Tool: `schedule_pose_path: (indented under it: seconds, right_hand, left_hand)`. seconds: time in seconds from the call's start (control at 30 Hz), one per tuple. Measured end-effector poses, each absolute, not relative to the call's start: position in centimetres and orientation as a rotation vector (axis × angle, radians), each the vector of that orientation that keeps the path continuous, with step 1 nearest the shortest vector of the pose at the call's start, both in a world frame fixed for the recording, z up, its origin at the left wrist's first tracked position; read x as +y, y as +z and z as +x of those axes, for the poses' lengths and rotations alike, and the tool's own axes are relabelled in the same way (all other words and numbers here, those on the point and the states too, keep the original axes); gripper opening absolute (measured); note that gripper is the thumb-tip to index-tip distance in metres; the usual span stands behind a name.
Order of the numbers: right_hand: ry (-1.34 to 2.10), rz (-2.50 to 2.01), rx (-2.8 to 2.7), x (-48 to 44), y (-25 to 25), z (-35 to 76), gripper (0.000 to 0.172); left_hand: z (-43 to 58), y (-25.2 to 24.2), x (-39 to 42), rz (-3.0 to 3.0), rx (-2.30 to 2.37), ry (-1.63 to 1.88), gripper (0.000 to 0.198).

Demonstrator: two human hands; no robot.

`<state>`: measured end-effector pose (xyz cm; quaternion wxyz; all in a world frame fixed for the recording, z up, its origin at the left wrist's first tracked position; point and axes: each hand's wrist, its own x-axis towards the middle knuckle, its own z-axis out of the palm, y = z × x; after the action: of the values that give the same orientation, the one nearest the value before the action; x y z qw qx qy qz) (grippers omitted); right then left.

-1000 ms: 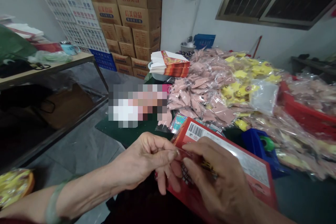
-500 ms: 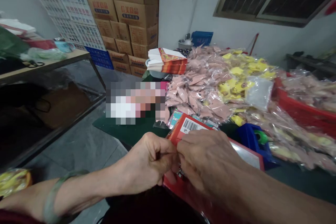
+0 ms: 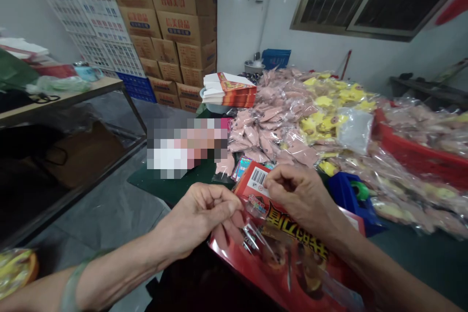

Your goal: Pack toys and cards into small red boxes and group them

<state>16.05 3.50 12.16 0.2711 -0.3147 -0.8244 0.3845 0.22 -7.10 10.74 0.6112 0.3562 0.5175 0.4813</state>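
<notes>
My left hand [image 3: 208, 217] pinches the edge of a clear plastic bag [image 3: 258, 234] between thumb and fingers. Something pink shows just beneath those fingertips, perhaps inside the bag. My right hand [image 3: 302, 195] is closed in a pinch over the barcode end of a red printed package [image 3: 252, 265]; whatever is in its fingertips, if anything, is too small to make out. Large yellow characters and pictures cover the package, which lies below both hands. Against its far end rest some colourful cards [image 3: 242, 168].
A pile of pink pieces [image 3: 270, 131] and yellow pieces [image 3: 321, 117] in clear bags spreads beyond my hands. On the right are a blue tape dispenser [image 3: 341, 190] and a red basket [image 3: 405, 148]. Folded cartons [image 3: 230, 90] stand behind; stacked brown boxes [image 3: 183, 29] line the wall.
My hands, close together before, have come apart: the right has moved right and up. The clear plastic and more of the package's printed front now show between them.
</notes>
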Motion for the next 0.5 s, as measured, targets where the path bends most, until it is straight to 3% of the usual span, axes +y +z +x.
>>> schedule_pose_path:
  seconds: [0.13,0.3,0.5]
  right_hand:
    - [1.105,-0.857,-2.339,2.2,13.3,16.4,0.023]
    - [0.820,-0.994,-2.622,0.6,13.2,16.1,0.023]
    - [1.060,-0.810,-2.513,0.8,11.6,15.8,0.019]
  left_hand:
    - [0.1,10.6,-7.4,0.817,1.189,1.151,0.036]
    - [0.2,10.6,-7.7,0.780,1.122,1.215,0.032]
    - [0.1,10.6,-7.7,0.743,1.092,1.267,0.026]
